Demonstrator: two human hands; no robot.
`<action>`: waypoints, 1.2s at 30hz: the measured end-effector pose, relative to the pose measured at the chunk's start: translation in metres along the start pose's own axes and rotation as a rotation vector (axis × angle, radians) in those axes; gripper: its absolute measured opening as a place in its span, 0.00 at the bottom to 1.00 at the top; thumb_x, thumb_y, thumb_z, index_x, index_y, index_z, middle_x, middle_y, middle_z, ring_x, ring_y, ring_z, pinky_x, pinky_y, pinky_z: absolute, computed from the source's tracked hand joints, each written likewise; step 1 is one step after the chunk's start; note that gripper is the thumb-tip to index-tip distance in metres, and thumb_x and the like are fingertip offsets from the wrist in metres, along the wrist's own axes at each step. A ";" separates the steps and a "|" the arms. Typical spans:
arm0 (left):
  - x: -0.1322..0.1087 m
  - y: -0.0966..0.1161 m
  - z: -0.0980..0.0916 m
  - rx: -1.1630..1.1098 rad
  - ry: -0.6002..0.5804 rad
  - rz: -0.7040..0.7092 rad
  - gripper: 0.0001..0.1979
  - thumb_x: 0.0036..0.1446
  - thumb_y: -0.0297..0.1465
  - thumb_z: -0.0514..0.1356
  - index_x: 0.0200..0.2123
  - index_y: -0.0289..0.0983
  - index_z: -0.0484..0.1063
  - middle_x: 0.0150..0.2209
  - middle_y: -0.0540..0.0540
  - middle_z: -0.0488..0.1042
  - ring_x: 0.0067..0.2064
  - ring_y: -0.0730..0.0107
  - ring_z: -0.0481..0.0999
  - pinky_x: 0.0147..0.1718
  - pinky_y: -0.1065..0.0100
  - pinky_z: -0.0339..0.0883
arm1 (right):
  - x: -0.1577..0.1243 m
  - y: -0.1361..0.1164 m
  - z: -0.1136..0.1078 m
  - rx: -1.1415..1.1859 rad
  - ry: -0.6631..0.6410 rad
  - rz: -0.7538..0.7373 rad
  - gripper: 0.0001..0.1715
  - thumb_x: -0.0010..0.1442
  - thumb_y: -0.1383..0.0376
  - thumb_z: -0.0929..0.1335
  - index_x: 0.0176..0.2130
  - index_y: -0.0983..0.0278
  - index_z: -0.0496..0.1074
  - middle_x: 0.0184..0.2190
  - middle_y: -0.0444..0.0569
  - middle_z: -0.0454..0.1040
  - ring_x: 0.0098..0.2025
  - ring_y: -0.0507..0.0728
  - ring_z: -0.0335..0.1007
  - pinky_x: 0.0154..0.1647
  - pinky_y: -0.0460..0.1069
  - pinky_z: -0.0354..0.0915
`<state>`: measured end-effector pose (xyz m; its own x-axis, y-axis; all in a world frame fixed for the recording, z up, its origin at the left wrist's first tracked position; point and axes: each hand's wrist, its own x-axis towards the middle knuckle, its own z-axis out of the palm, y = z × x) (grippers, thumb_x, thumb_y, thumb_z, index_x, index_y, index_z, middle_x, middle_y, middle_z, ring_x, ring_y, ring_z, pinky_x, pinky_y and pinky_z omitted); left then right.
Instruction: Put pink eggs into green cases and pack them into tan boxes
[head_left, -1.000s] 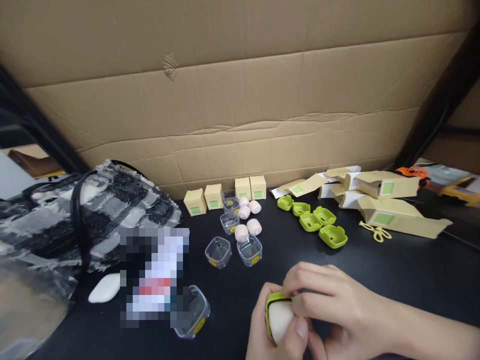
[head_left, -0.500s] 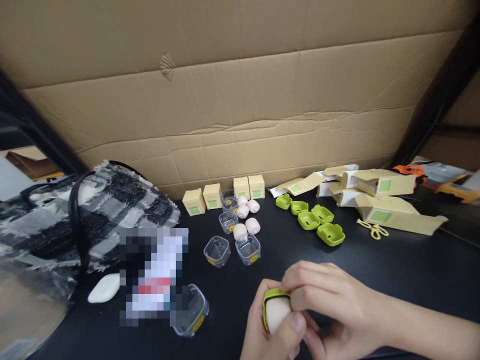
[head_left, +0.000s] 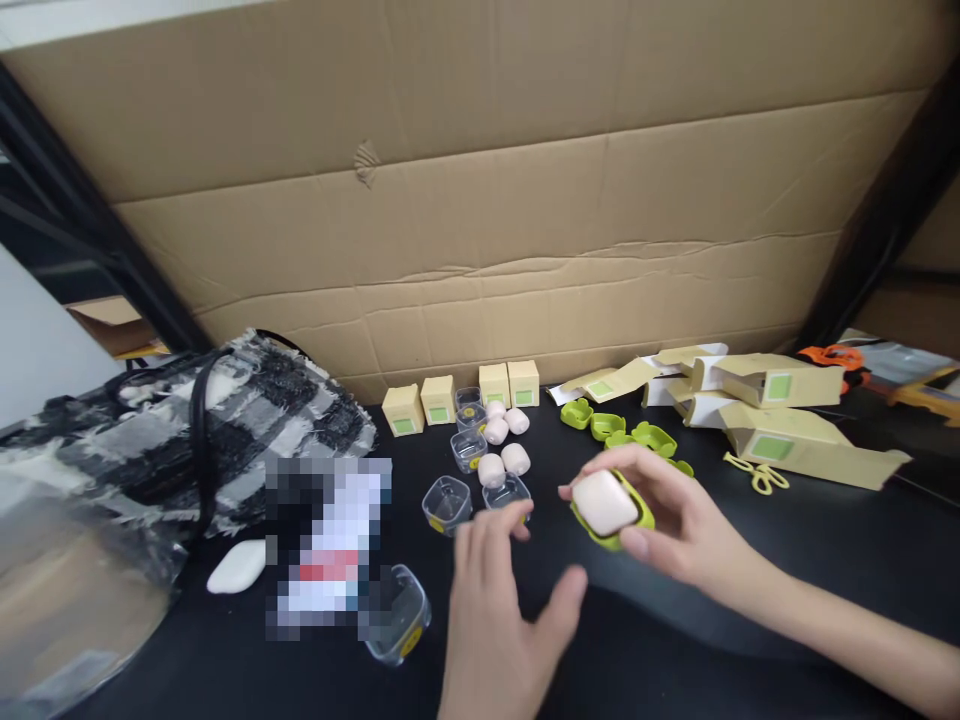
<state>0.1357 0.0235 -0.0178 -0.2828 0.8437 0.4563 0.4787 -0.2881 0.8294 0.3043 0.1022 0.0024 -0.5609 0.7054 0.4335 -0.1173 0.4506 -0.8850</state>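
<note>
My right hand [head_left: 675, 515] grips a green cover [head_left: 643, 508] with a pale pink rounded block [head_left: 602, 502] sitting inside it, held above the table. Beside it, my left hand [head_left: 502, 620] holds nothing, its fingers and thumb spread, with its fingertips in front of a clear plastic cup [head_left: 507, 486]. Another clear cup [head_left: 447, 502] stands just left of those fingers. Behind the cups lie several loose pale pink blocks [head_left: 516, 459]. More green covers [head_left: 607, 427] with wavy rims lie beyond my right hand, partly hidden by it.
Small cream boxes [head_left: 404, 411] line the cardboard wall [head_left: 510, 210]. Opened cream cartons [head_left: 814, 447] and yellow scissors [head_left: 761, 475] lie at the right. A clear cup [head_left: 401, 615], a white rounded object [head_left: 237, 567] and a black-and-white bag [head_left: 277, 430] are on the left.
My left hand has let go of the green cover and moved left, opening. My right hand has lifted the cover with the pale block up and away. The view has shifted slightly.
</note>
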 end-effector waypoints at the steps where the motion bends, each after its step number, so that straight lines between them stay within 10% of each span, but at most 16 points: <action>1: 0.005 0.000 -0.001 0.220 0.049 0.068 0.15 0.55 0.35 0.62 0.46 0.40 0.71 0.44 0.40 0.73 0.45 0.55 0.67 0.48 0.53 0.59 | 0.003 0.001 -0.003 -0.010 0.025 0.022 0.21 0.57 0.58 0.69 0.49 0.59 0.63 0.41 0.50 0.70 0.43 0.58 0.73 0.41 0.50 0.70; 6: 0.008 -0.009 0.005 0.576 -0.005 0.128 0.09 0.58 0.25 0.54 0.35 0.39 0.75 0.59 0.35 0.63 0.57 0.41 0.60 0.51 0.43 0.56 | 0.010 0.008 -0.006 -0.053 0.076 0.037 0.22 0.58 0.54 0.69 0.48 0.57 0.59 0.39 0.47 0.69 0.37 0.54 0.71 0.37 0.48 0.70; 11: -0.004 -0.005 0.004 0.062 -0.260 -0.093 0.06 0.54 0.26 0.58 0.35 0.42 0.70 0.48 0.41 0.71 0.51 0.51 0.70 0.50 0.52 0.61 | 0.007 0.005 -0.004 -0.217 -0.002 0.023 0.28 0.56 0.59 0.71 0.53 0.60 0.61 0.40 0.48 0.70 0.41 0.56 0.69 0.42 0.50 0.68; 16: -0.010 -0.008 0.000 -0.368 -0.292 -0.375 0.26 0.46 0.24 0.64 0.45 0.42 0.55 0.50 0.43 0.71 0.52 0.57 0.73 0.54 0.53 0.58 | 0.004 -0.005 -0.001 -0.368 -0.197 0.024 0.26 0.52 0.64 0.73 0.50 0.61 0.67 0.43 0.49 0.71 0.45 0.57 0.69 0.47 0.52 0.66; 36: -0.015 -0.015 0.000 -0.376 -0.341 -0.364 0.27 0.50 0.26 0.62 0.51 0.40 0.55 0.57 0.35 0.66 0.58 0.55 0.67 0.58 0.49 0.54 | 0.000 -0.014 0.009 -0.521 -0.288 -0.055 0.29 0.50 0.74 0.69 0.52 0.62 0.67 0.42 0.50 0.68 0.41 0.56 0.70 0.42 0.50 0.68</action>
<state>0.1323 0.0152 -0.0372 -0.0617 0.9970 0.0462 0.0590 -0.0426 0.9974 0.2979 0.0912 0.0133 -0.7734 0.5295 0.3486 0.2241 0.7428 -0.6309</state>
